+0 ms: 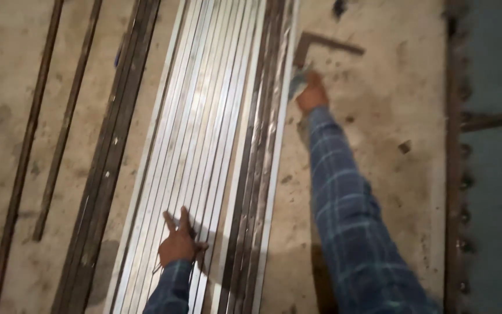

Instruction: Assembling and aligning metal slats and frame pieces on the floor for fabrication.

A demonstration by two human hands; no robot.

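My left hand [178,244] lies nearest to me, pressed palm down on the bundle of pale metal strips [204,145] that runs away from me along the floor. Its fingers are spread flat across several strips and close around nothing. The blue checked sleeve [172,288] covers that arm down to the wrist.

To the right of the pale strips, and touching them, lies a band of darker, rust-stained strips [262,163], running the same way. Further out, my right arm stretches forward in its own checked sleeve [344,215], and my right hand [312,93] reaches the far right edge of that bundle. It seems closed on a small greyish object [297,78], too blurred for me to tell what it is. Just beyond the hand lies a dark metal try square [321,42] on the concrete floor [379,116], its arm pointing right.

To the left, a dark flat bar [108,168] lies beside the bundle, and two thin rusty rods [59,145] lie well apart from it, all roughly parallel. Along the far right runs a rusty riveted beam [454,174].
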